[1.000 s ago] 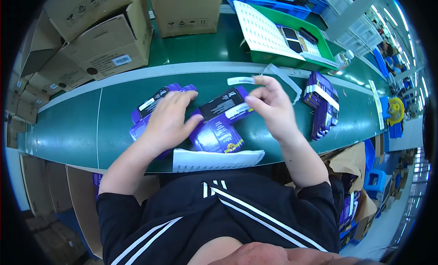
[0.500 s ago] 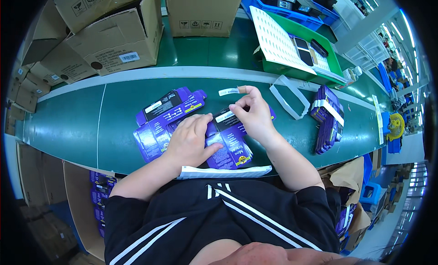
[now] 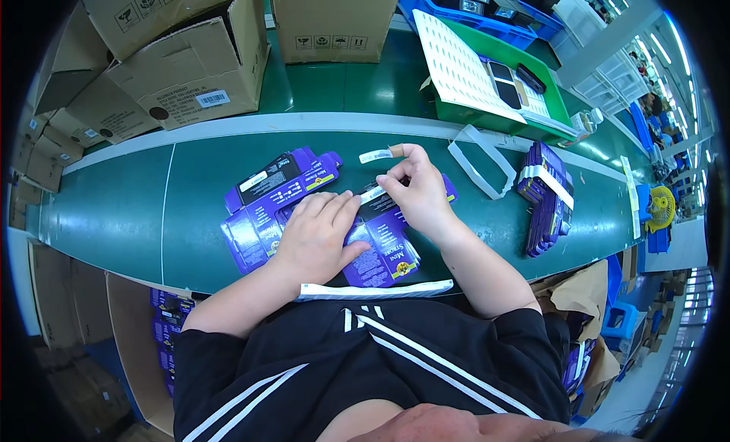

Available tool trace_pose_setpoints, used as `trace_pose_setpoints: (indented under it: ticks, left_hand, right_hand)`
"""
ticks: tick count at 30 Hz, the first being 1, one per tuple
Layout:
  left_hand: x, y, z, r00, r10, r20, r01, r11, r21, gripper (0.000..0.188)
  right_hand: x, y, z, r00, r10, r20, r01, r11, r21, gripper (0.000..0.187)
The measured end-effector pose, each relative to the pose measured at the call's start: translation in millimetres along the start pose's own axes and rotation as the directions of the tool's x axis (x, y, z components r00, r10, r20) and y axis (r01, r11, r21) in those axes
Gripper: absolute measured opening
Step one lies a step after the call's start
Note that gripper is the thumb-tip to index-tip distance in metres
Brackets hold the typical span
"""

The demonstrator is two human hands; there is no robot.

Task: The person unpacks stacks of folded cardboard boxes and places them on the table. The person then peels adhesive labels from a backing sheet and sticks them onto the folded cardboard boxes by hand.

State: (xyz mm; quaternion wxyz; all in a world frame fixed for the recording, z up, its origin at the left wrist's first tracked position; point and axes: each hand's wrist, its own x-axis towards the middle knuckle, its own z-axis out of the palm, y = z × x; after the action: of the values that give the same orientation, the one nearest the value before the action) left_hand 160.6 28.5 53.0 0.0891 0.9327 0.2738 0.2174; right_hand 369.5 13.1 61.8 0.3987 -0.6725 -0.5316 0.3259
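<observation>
Two flattened purple cartons lie side by side on the green bench, a left carton (image 3: 255,229) and a right carton (image 3: 384,248). My left hand (image 3: 315,233) rests flat, fingers stretched, over the inner edges of both. On the right carton's black panel, the thumb and bent fingers of my right hand (image 3: 417,187) press together beside a white label strip (image 3: 372,193). A small white sticker label (image 3: 375,156) clings to that hand's raised fingertip, which has a tan wrap. Whether the thumb pinches anything is hidden. A long white label strip (image 3: 372,290) lies along the bench's front edge.
A banded stack of purple cartons (image 3: 544,202) lies to the right, near a loop of white backing strip (image 3: 484,164). Farther back stand a green tray (image 3: 559,134) and brown boxes (image 3: 186,77). Below the bench, an open box (image 3: 137,335) holds more cartons.
The right hand and its sticker have shifted slightly left, with the thumb still at the carton's black panel. My left hand stays nearly in place.
</observation>
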Motion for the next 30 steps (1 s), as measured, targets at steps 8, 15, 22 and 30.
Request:
trace_pose_setpoints:
  ticks: [8,15,22,30]
  left_hand:
    - [8.9,0.3,-6.5,0.996,0.063,0.069,-0.069,0.994,0.081,0.06]
    - [37.8,8.9,1.1,0.985,0.028,0.171,-0.047,0.993,0.11,0.064]
    - [39.5,6.3,16.8,0.989,-0.007,0.146,-0.013,0.991,0.136,0.076]
    - [40.9,8.0,-9.9,0.998,0.061,-0.011,-0.061,0.998,-0.004,0.078]
  right_hand:
    - [1.4,5.8,-2.7,0.994,-0.105,0.011,0.105,0.979,-0.172,0.039]
    - [-0.3,2.9,-11.4,1.0,0.005,0.02,-0.003,0.996,-0.095,0.05]
    - [-6.6,-7.5,-67.6,0.83,-0.4,0.39,0.556,0.657,-0.509,0.072]
    - [-13.6,-51.8,-89.3,0.747,-0.346,0.568,0.651,0.551,-0.521,0.09]
